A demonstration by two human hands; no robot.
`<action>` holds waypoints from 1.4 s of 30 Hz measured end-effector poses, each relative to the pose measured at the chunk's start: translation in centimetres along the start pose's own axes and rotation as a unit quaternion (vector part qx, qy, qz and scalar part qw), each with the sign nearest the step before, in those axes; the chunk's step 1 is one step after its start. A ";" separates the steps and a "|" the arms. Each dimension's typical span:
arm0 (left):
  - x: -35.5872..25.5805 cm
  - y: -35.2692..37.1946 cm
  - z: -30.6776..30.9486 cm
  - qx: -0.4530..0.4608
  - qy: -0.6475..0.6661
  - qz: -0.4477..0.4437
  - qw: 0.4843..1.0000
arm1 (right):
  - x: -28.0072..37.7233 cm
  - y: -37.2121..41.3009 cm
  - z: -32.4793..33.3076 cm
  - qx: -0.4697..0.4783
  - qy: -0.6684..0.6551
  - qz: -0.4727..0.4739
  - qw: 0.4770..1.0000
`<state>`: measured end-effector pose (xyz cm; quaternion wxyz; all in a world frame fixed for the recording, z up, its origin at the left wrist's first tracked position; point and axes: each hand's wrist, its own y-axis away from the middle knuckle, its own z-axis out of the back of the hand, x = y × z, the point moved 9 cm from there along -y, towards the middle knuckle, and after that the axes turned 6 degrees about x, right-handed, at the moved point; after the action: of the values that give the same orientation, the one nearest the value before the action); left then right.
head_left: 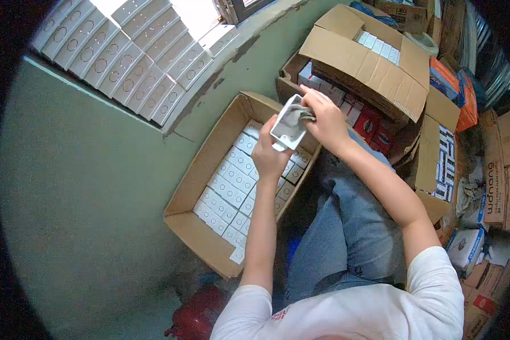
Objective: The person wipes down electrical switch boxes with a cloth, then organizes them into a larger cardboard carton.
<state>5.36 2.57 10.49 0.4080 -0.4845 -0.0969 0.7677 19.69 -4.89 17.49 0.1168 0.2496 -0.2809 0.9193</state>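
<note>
Many small white plastic boxes (pixel 226 175), each showing a ring on its face, fill an open brown cardboard carton (pixel 204 241) in close rows; a few by its right long edge lie in shadow or behind the forearm. Over the far part of that edge, both hands hold a white, open-topped rectangular plastic box (pixel 282 129), tilted so its hollow shows. Within it is a soft-looking grey-green thing (pixel 305 114) — too small and blurred to name.

The left hand (pixel 271 152) grasps the box from the near side, wrist raised over the carton. The right hand (pixel 327 122) bends in from the right, fingers curled at the box's rim and on the grey-green thing; some fingertips are hidden.

More white ringed boxes (pixel 105 54) stand in rows along the window sill, cut off at the upper left. Beyond the right hand, a flapped brown carton (pixel 361 61) holds white boxes (pixel 378 47) — mostly hidden by its flaps.
</note>
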 end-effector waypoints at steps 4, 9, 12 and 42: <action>-1.4 0.2 -1.0 0.025 -0.020 -0.065 0.997 | -1.5 0.4 -0.1 -0.004 -0.069 -0.071 0.995; -2.4 0.3 -1.1 0.043 -0.026 -0.087 0.995 | -2.4 0.6 -1.2 0.004 -0.025 -0.031 0.999; -2.0 0.1 -1.3 0.045 -0.030 -0.055 0.997 | -3.5 0.4 -1.4 0.010 -0.065 -0.066 0.996; -1.5 0.0 1.2 -0.013 -0.066 -0.064 0.996 | 0.8 -0.3 -0.1 -0.038 0.005 0.052 0.998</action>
<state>4.62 1.77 12.10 0.4426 -0.4305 -0.1648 0.7691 19.04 -4.46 17.99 0.0798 0.2251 -0.3274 0.9142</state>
